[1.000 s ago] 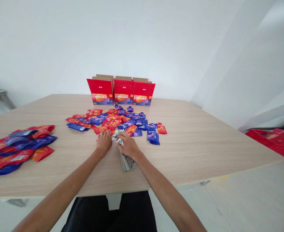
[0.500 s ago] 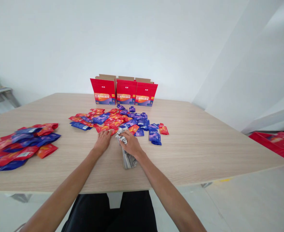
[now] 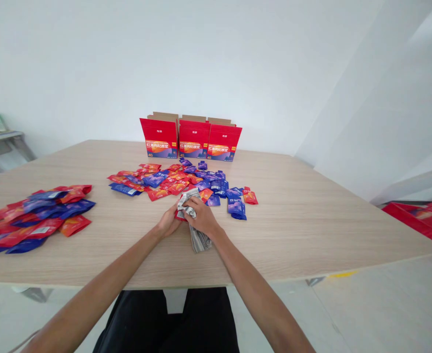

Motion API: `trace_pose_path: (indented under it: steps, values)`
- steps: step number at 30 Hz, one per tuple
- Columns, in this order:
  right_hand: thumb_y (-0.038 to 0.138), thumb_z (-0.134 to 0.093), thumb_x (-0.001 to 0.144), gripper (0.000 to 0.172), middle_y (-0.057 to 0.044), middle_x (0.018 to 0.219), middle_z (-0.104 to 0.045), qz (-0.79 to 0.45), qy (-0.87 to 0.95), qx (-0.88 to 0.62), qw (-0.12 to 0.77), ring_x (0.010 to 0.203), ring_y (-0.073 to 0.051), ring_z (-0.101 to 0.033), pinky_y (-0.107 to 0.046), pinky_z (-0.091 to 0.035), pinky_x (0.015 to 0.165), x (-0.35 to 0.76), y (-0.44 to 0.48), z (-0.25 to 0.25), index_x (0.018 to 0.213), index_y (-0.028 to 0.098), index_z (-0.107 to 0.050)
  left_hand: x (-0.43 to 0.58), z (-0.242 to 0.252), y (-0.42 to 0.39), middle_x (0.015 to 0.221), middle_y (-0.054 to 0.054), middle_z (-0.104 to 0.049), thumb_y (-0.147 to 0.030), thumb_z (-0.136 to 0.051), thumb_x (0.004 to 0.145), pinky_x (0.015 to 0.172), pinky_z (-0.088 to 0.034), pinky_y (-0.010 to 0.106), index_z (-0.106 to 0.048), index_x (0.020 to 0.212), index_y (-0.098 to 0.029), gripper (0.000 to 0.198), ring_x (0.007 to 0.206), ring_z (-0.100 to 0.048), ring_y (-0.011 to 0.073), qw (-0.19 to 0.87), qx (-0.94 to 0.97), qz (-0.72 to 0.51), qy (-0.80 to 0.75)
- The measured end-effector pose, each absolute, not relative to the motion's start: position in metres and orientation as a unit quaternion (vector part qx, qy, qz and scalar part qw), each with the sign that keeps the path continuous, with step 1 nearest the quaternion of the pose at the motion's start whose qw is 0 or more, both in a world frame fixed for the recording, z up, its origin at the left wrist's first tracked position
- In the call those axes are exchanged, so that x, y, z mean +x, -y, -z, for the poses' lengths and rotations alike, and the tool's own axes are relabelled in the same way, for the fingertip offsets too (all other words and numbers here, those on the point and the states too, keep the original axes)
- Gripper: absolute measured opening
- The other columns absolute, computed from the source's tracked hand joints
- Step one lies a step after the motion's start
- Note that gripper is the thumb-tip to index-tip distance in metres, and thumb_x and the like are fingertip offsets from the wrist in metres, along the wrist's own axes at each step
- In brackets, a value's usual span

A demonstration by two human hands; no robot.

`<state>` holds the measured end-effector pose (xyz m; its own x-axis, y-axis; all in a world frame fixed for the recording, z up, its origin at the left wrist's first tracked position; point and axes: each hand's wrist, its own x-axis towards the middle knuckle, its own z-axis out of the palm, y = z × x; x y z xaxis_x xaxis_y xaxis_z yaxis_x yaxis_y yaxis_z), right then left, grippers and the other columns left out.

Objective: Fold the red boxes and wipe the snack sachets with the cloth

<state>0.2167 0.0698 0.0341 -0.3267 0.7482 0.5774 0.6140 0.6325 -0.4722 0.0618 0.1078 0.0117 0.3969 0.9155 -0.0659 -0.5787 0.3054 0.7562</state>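
Observation:
Near the front of the table, my right hand [image 3: 202, 215] is closed on a crumpled grey-and-white striped cloth [image 3: 199, 240], whose loose end hangs toward me. My left hand [image 3: 169, 221] is closed around a red pouch [image 3: 180, 214], mostly covered by the cloth and my fingers. The cloth presses against the pouch's upper face. Just beyond my hands lies a loose spread of red pouches [image 3: 159, 194] and purple-blue pouches [image 3: 213, 200]. A few pouches lie apart at its right, among them a blue one [image 3: 236, 208].
Three open red cartons [image 3: 161, 142] stand side by side at the back. Overlapping red and blue pouches [image 3: 41, 228] are piled on the left of the table [image 3: 297, 230]. A red container [image 3: 418, 223] is at the far right, and a small side table [image 3: 3, 136] at the left.
My left hand has picked up a red pouch from the spread and drawn it toward the cloth. My right hand now holds the cloth against that pouch.

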Motion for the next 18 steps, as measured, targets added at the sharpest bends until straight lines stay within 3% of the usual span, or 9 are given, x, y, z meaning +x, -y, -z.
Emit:
trace_pose_path:
  steps: [4,6,10,13,15,18]
  values:
    - [0.013,-0.069,0.091,0.021,-0.002,0.114,-0.070,-0.137,0.875,-0.350,0.304,0.100,-0.017,-0.070,-0.027,-0.055,0.088,0.212,-0.065,-0.034,0.107,0.025,-0.074,0.051,-0.013,-0.111,0.062,0.007,-0.070,-0.036,-0.058,0.101,0.058,-0.056,0.028,-0.070,0.075,-0.013,0.037,0.054,-0.066,0.0184,0.799,0.296,-0.434,-0.294]
    - [0.014,-0.070,0.091,0.021,-0.002,0.114,-0.070,-0.130,0.876,-0.353,0.302,0.100,-0.018,-0.070,-0.027,-0.055,0.087,0.210,-0.064,-0.034,0.108,0.025,-0.074,0.048,-0.014,-0.112,0.059,0.006,-0.067,-0.035,-0.058,0.100,0.053,-0.052,0.027,-0.067,0.070,-0.014,0.038,0.051,-0.063,0.0172,0.805,0.289,-0.427,-0.293]
    - [0.017,-0.067,0.093,0.024,-0.008,0.122,-0.067,-0.071,0.806,-0.443,0.386,0.116,-0.023,-0.066,-0.034,-0.055,0.098,0.211,-0.066,-0.037,0.116,0.024,-0.072,0.054,-0.018,-0.108,0.076,0.006,-0.075,-0.020,-0.057,0.096,0.070,-0.057,0.027,-0.072,0.081,-0.014,0.022,0.068,-0.070,0.0173,0.804,0.317,-0.440,-0.245]
    - [0.019,-0.063,0.097,0.024,-0.010,0.121,-0.065,-0.044,0.749,-0.502,0.431,0.116,-0.025,-0.065,-0.037,-0.055,0.100,0.214,-0.067,-0.039,0.119,0.023,-0.070,0.060,-0.020,-0.105,0.083,0.008,-0.078,-0.019,-0.057,0.096,0.080,-0.058,0.029,-0.075,0.090,-0.013,0.021,0.077,-0.073,0.0190,0.812,0.332,-0.415,-0.240]
    - [0.018,-0.062,0.096,0.023,-0.010,0.121,-0.066,-0.051,0.753,-0.498,0.427,0.115,-0.024,-0.065,-0.036,-0.055,0.099,0.214,-0.065,-0.040,0.117,0.022,-0.070,0.059,-0.020,-0.104,0.084,0.008,-0.078,-0.019,-0.056,0.097,0.080,-0.058,0.029,-0.076,0.091,-0.012,0.022,0.076,-0.073,0.0186,0.815,0.319,-0.417,-0.246]
    - [0.016,-0.067,0.093,0.020,-0.005,0.117,-0.068,-0.100,0.826,-0.431,0.350,0.107,-0.021,-0.067,-0.031,-0.055,0.092,0.210,-0.061,-0.039,0.110,0.024,-0.073,0.051,-0.021,-0.108,0.073,0.008,-0.075,-0.022,-0.054,0.099,0.068,-0.057,0.028,-0.073,0.080,-0.013,0.029,0.064,-0.070,0.0181,0.815,0.292,-0.423,-0.268]
